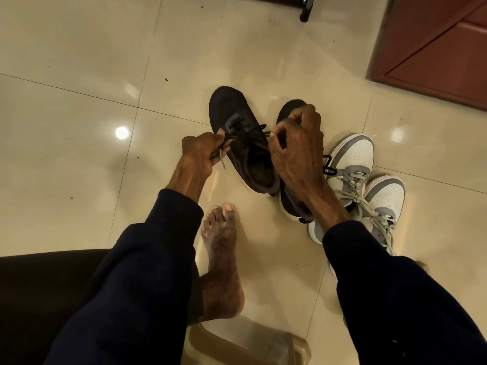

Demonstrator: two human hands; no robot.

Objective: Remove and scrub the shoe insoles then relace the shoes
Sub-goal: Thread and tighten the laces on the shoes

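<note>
Two black shoes stand side by side on the tiled floor. The left black shoe [237,127] has its black lace [250,131] stretched across the eyelets. My left hand [203,151] grips one lace end at the shoe's left side. My right hand [297,146] pinches the other lace end at the shoe's right side. That hand covers much of the right black shoe [290,109]. The dark opening of the left shoe shows between my hands; I cannot tell whether an insole lies inside.
A pair of grey-and-white sneakers [353,159] with grey laces stands right of the black shoes. My bare foot [221,246] rests on the floor below them. A brown wooden cabinet [434,48] fills the top right; a tan plastic stool [245,346] edge lies at the bottom.
</note>
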